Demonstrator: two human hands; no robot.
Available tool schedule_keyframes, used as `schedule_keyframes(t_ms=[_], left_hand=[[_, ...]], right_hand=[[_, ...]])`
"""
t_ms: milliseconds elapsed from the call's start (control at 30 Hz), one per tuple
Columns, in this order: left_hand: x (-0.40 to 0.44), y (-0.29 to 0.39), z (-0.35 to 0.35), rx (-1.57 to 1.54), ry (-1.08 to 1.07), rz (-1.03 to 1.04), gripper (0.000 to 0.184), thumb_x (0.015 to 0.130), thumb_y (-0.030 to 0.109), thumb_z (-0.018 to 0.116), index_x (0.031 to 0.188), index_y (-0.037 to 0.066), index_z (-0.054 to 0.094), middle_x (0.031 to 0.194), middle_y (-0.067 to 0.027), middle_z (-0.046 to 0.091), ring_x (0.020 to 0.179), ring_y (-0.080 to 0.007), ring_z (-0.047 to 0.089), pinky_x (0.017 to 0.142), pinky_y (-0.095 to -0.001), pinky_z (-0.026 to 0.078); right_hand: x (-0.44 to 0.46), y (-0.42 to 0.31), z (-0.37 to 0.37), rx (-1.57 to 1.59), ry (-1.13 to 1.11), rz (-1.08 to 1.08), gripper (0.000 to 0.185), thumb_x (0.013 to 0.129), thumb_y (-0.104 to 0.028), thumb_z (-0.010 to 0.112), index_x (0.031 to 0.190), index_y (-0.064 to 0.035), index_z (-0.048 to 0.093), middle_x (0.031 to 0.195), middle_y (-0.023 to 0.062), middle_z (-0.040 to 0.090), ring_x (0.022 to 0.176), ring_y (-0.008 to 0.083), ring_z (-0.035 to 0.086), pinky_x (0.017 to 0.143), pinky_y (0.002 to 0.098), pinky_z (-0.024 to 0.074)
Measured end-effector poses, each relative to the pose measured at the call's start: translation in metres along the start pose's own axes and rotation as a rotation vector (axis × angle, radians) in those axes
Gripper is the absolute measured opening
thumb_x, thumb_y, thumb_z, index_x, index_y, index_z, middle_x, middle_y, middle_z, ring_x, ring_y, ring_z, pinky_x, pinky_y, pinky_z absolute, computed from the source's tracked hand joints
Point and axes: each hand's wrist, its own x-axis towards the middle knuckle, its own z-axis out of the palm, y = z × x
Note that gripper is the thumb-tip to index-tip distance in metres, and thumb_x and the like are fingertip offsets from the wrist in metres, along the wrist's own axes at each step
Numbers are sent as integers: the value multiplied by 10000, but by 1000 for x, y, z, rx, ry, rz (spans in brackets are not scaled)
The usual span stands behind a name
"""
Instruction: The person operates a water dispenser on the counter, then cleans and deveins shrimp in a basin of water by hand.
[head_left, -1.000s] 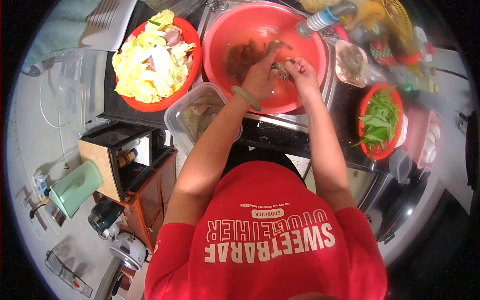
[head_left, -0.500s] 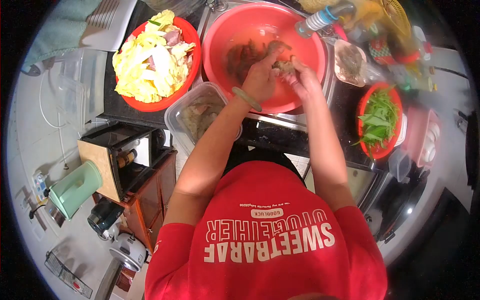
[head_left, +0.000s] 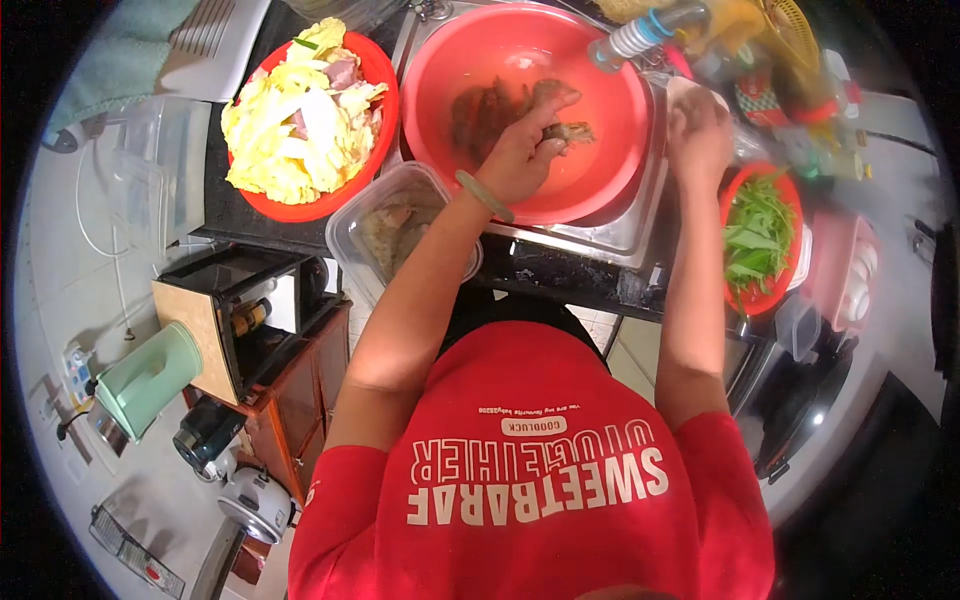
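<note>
My left hand [head_left: 525, 155], with a bangle at its wrist, is closed on a shrimp [head_left: 572, 133] over the red basin [head_left: 620, 165]. More dark shrimp [head_left: 480, 120] lie in a heap in the basin, beside that hand. To the right of the basin, my right hand [head_left: 698, 140] is over a small pale tray [head_left: 680, 90]. Its fingers are smeared by motion, so what they hold, if anything, is hidden. Below the basin on the left, a clear plastic container [head_left: 345, 225] has greyish shrimp inside, partly behind my left forearm.
A red bowl [head_left: 385, 75] of yellow-green leaves and meat stands on the left. On the right is a red basket [head_left: 790, 265] of green leaves. Bottles [head_left: 640, 38] crowd the back right, one reaching over the basin's rim. The basin rests on a metal sink [head_left: 640, 240].
My right hand has left the shrimp and moved right, out of the basin to the pale tray. My left hand keeps hold of the shrimp in nearly the same place.
</note>
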Motion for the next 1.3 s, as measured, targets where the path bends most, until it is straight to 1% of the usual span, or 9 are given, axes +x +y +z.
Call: schedule_keyframes(t_ms=[67,233,333,400,500,833,1000,1100,1300], left_hand=[[0,0,0,74,3,9,593,821,-88,464,1378,99,384,868,2,433,795,-94,452,751,-213,399],[-1,1,0,125,8,8,605,815,-88,468,1381,102,376,867,-6,439,784,-93,456,753,-213,399],[0,-1,3,129,8,-3,605,817,-89,466,1383,99,368,864,-10,450,775,-96,464,753,-218,404],[-1,1,3,129,5,-12,604,818,-89,465,1383,98,365,859,-11,456,770,-97,468,752,-221,407],[-1,1,4,128,-9,-7,604,821,-88,463,1385,99,359,839,-23,469,772,-103,482,754,-228,416],[-1,1,2,160,-31,5,606,822,-83,467,1388,98,352,834,-41,483,781,-117,511,765,-250,435],[-2,-1,2,180,-26,4,614,820,-89,478,1391,100,350,836,-42,478,781,-118,500,774,-249,427],[-3,-2,3,193,-6,19,612,823,-89,484,1391,97,349,837,-44,468,782,-120,486,780,-244,417],[-2,1,3,27,-36,-26,611,829,-97,472,1397,81,333,879,-20,449,807,-105,459,786,-229,404]], right_hand=[[-8,-26,-12,-18,85,-150,362,770,-166,678,1106,-57,601,1113,202,531,1035,366,523,882,417,435],[-15,-41,-13,191,176,-111,262,781,-112,660,1032,-43,630,1054,167,570,980,330,557,845,388,451],[-24,-75,-37,621,-208,14,144,798,-107,655,912,-20,655,844,117,635,772,262,619,723,335,484],[-35,-89,-40,631,-304,-191,118,794,-86,641,890,-17,647,847,120,624,761,253,616,698,337,486],[-43,-97,-33,571,-344,-270,109,776,-67,639,867,-8,638,829,124,608,752,274,610,684,348,488],[-39,-101,-33,557,-446,-220,118,754,-62,632,857,-3,632,819,130,594,764,298,606,692,368,488],[-35,-100,-35,380,-385,-474,112,738,-80,636,822,-8,623,831,133,596,792,319,594,706,396,492],[-32,-102,-37,330,-405,-533,101,736,-83,636,798,-8,609,817,130,593,791,320,593,712,401,493],[-32,-102,-30,378,-357,-489,91,722,-69,633,777,-9,592,774,134,586,757,320,594,683,406,495]])
